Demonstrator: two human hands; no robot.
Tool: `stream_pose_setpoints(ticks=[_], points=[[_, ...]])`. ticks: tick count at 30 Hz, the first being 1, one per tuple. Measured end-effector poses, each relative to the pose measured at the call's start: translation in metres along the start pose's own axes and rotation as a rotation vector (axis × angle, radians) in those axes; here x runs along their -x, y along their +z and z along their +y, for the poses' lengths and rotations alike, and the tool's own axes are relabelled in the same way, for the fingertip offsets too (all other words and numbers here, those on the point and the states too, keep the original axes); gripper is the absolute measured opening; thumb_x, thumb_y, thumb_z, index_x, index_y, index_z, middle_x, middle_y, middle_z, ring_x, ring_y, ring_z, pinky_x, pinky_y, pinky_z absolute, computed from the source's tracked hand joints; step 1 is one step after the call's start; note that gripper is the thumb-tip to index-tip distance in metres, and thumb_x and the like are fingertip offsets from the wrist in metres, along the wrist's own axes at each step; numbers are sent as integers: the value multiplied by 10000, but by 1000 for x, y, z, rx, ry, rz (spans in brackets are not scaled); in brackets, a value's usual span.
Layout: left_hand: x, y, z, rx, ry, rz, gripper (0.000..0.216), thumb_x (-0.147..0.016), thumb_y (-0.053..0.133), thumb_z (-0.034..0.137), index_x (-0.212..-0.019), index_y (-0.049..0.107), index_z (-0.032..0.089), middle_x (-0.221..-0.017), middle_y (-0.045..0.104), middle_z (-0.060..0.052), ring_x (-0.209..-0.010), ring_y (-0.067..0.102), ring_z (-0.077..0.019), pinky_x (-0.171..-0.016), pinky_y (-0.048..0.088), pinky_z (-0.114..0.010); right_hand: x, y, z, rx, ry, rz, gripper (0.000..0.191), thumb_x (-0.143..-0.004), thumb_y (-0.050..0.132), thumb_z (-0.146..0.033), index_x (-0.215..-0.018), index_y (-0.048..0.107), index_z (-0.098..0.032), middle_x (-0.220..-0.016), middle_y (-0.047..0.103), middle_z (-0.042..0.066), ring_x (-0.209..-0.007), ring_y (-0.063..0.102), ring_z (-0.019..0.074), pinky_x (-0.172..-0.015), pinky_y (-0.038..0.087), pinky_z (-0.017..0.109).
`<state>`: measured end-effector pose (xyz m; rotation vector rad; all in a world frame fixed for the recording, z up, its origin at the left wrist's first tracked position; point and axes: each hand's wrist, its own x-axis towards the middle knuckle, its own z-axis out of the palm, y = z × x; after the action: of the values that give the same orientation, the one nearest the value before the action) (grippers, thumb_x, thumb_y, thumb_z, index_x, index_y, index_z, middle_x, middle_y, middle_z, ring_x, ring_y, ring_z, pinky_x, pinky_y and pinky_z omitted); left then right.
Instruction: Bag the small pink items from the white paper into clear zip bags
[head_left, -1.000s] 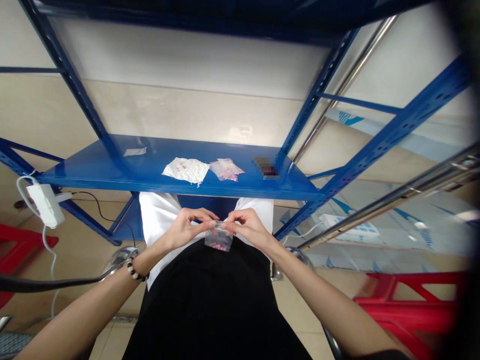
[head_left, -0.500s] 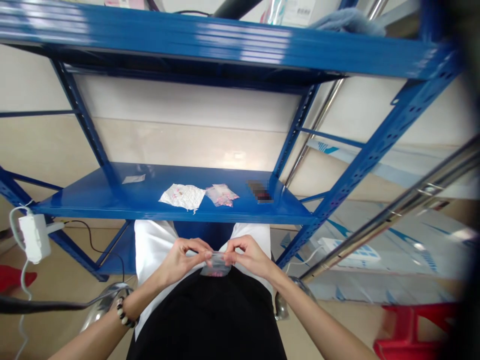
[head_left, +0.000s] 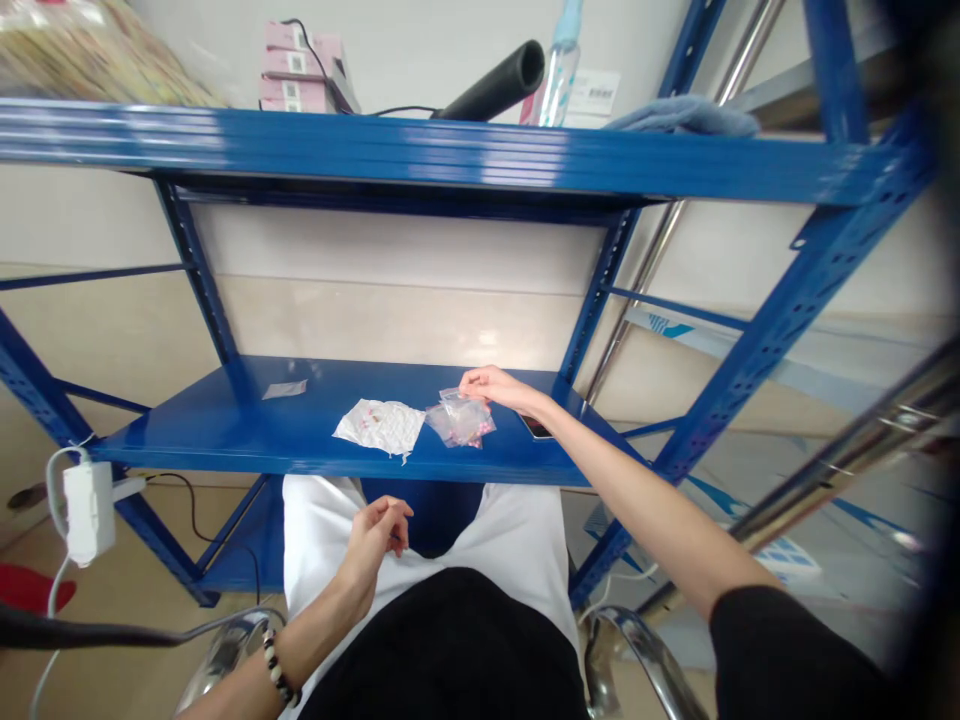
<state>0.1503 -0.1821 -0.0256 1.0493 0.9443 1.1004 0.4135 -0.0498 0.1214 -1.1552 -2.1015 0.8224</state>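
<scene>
The right arm reaches out forward and across from the black sleeve (head_left: pixel 765 640), elbow nearly straight, its forearm slanting over the front edge of the lower shelf (head_left: pixel 225 450). The right hand (head_left: pixel 495 388) is palm down and low over the shelf, wrist slightly bent, its grip pinched together on the upper edge of a clear zip bag (head_left: pixel 471 412). That bag lies on top of other small clear bags (head_left: pixel 442 425), with pink pieces (head_left: pixel 480 430) showing at the lower right of the pile.

The left hand (head_left: pixel 375 530) hangs above the left thigh, in front of the shelf's edge and well apart from the bags. Its fingers curl loosely inward; I cannot tell whether the tips of that grip meet. A beaded bracelet (head_left: pixel 276 668) circles its wrist.

Just left of the pile lies a crumpled white sheet (head_left: pixel 381 428), and farther left, toward the back, a flat pale packet (head_left: pixel 285 389). A dark flat object (head_left: pixel 535 427) on the right is partly covered by the right forearm. Overhead, the upper shelf (head_left: pixel 360 145) spans the rack, carrying pink boxes (head_left: pixel 296 75), a black tube (head_left: pixel 491 85), a spray bottle (head_left: pixel 561 80) and a blue cloth (head_left: pixel 686 115)
</scene>
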Motion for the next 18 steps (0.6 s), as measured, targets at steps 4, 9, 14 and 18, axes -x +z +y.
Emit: stream_pose_setpoints(ticks=[4, 9, 14, 18], points=[[6, 6, -4, 6, -41, -24, 240, -777, 608, 392, -733, 579, 157, -530, 511, 25, -472, 455, -97, -458, 340, -207, -30, 17, 23, 660, 133, -41, 156, -835, 607, -248, -811, 713, -136, -780, 687, 62, -703, 604, 150, -632, 400, 225], [13, 4, 6, 3, 12, -22, 226, -764, 603, 380, -707, 586, 161, -535, 519, 13, -471, 462, -100, -450, 346, -212, -61, 34, 26, 979, 193, 2, 201, -811, 623, -146, -982, 728, -151, -1029, 701, 150, -989, 635, 248, -809, 428, 286], [-8, 10, 7, -20, -2, -91, 160, -746, 566, 307, -682, 580, 161, -498, 521, 2, -429, 446, -104, -435, 335, -229, -121, 64, -2, 960, 134, 12, 349, -822, 537, -66, -1133, 678, -138, -1133, 665, 195, -1063, 615, 287, -880, 436, 359], [-16, 17, 1, -150, -31, -192, 135, -740, 562, 281, -654, 569, 177, -478, 507, -4, -408, 427, -115, -440, 321, -255, -178, 139, -36, 846, 10, -75, 388, -846, 522, -109, -1202, 645, -200, -1232, 640, 123, -1122, 587, 253, -903, 442, 317]])
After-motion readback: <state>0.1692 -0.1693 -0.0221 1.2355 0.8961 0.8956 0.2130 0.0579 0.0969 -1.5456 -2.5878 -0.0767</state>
